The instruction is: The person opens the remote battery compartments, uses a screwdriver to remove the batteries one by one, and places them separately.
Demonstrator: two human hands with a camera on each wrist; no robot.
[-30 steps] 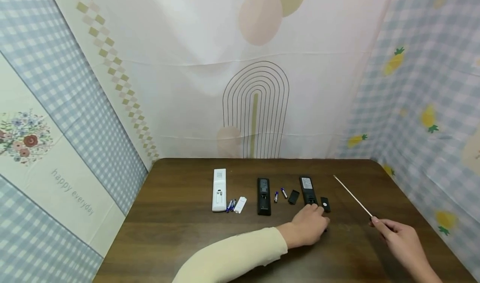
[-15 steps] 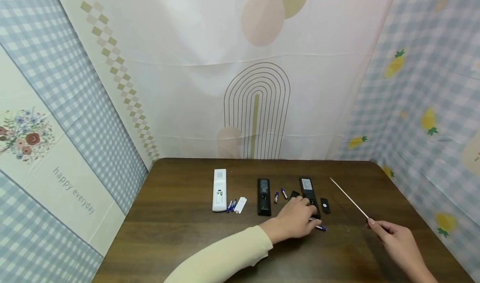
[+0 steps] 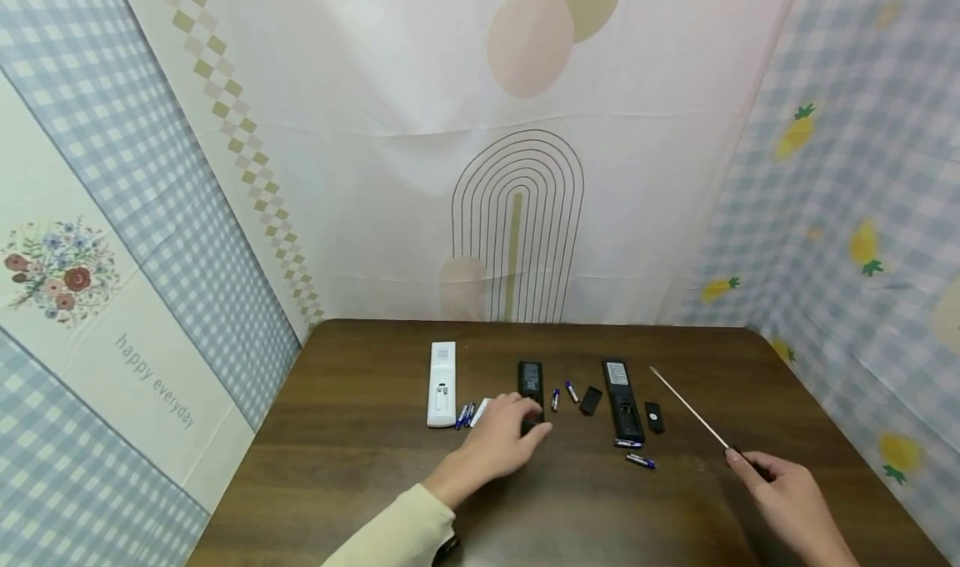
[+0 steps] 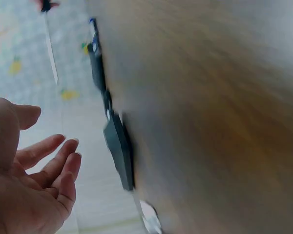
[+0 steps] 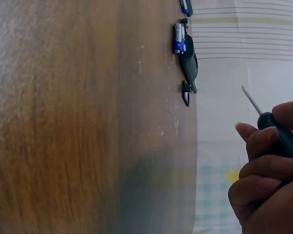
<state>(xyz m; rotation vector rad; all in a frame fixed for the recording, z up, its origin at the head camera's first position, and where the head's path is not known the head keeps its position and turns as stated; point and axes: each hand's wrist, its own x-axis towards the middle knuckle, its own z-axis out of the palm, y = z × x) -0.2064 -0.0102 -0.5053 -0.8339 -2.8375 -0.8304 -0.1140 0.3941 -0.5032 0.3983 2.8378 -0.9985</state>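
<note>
My left hand (image 3: 495, 444) hovers over the near end of the middle black remote control (image 3: 531, 373), partly covering it. In the left wrist view the fingers (image 4: 56, 165) are loosely bent with nothing between them. A white battery cover (image 3: 481, 408) shows partly behind this hand. My right hand (image 3: 791, 500) grips a screwdriver (image 3: 688, 407) by its dark handle (image 5: 281, 139), the long shaft pointing forward and left above the table. At the right lies another black remote control (image 3: 623, 402), with one battery (image 3: 628, 444) at its near end and another battery (image 3: 641, 461) in front.
A white remote control (image 3: 442, 371) lies back-up at the left, its battery bay exposed, beside blue-and-white batteries (image 3: 465, 415). Between the black remotes are two batteries (image 3: 572, 392) and a black cover (image 3: 591, 401). Another black cover (image 3: 655, 417) sits right of the right remote. Patterned cloth hangs behind the wooden table (image 3: 360, 467).
My left hand has left the right black remote and moved left to the middle one, leaving batteries uncovered at the right remote's near end. The screwdriver tip has shifted slightly left and nearer.
</note>
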